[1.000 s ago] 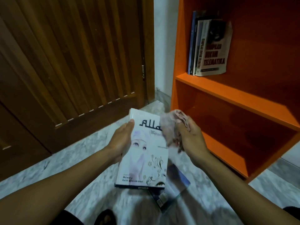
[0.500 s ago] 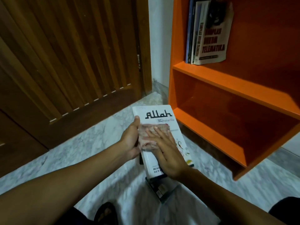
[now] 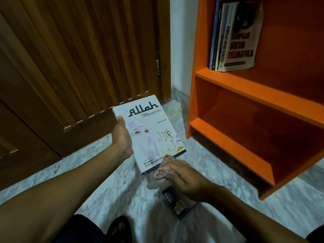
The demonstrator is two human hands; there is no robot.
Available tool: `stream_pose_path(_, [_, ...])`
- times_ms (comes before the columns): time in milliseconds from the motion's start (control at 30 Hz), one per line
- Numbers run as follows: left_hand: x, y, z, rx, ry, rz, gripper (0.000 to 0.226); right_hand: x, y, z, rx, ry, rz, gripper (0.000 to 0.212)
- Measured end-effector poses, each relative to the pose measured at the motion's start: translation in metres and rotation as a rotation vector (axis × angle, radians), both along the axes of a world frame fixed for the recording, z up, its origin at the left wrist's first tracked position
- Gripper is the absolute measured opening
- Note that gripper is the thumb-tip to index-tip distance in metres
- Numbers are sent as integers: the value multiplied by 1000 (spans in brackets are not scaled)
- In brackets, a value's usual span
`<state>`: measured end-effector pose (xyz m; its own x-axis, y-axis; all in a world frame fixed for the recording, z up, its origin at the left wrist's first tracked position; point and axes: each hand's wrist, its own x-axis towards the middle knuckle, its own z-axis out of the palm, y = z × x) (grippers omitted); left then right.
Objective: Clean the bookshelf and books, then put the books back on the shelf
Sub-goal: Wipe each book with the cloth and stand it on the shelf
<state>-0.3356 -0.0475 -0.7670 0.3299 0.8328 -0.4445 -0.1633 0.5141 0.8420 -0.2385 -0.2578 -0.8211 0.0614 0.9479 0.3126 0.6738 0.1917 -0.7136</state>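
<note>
My left hand (image 3: 122,135) grips the left edge of a white book (image 3: 150,132) titled "Allah", held face up above the floor. My right hand (image 3: 185,178) holds a crumpled pinkish cloth (image 3: 164,172) at the book's bottom right corner. Under that hand a dark book (image 3: 177,204) lies on the floor, partly hidden. The orange bookshelf (image 3: 245,90) stands at the right. Its lower compartment holds nothing that I can see. Several books (image 3: 235,37) stand upright at the left end of the shelf above.
A brown slatted wooden door (image 3: 78,58) fills the left and back. The floor is pale marble tile (image 3: 122,186). A white wall strip (image 3: 180,41) runs between door and shelf. A dark sandal (image 3: 119,228) shows at the bottom edge.
My right hand with the cloth has slid down the book's cover from the middle to its bottom right corner. The whole cover now shows. The view has shifted closer to the shelf.
</note>
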Motion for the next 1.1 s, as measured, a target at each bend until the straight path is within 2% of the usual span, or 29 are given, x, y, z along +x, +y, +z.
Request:
stream_pose_path(200, [-5,4,4,104,42,-15,51,47,-6,10,-247,382,-230,24])
stream_pose_path(333, [-5,-3,20,226,17,-74,50,65,-12,26,-209,550,-466,15])
stream_pose_path(433, [0,-15,36,339,-29,-139,47,66,-6,39,-219,598,-451,40])
stream_pose_path(500, [5,-25,46,369,-65,-200,45,65,0,50,-224,642,-420,47])
stream_pose_path(567, [12,-35,56,389,-98,-252,44,67,6,64,-203,696,-395,41])
stream_pose_path(667, [25,-45,76,477,-131,-347,37,75,6,89,-123,815,-393,20])
stream_pose_path(733, [32,-40,88,644,-59,-438,31,84,2,107,-81,853,-426,19])
stream_pose_path(767, [35,-35,96,750,15,-519,38,92,1,115,-56,867,-436,20])
stream_pose_path(833, [42,-23,109,866,169,-713,65,107,-3,136,-15,868,-439,22])
stream_pose_path(900, [53,-17,122,807,204,-843,77,127,-5,155,13,838,-432,21])
stream_pose_path(1000, [78,-19,134,732,97,-820,66,153,-3,180,58,714,-485,15])
stream_pose_path(1100, [117,-28,140,682,3,-729,52,178,5,198,124,518,-666,33])
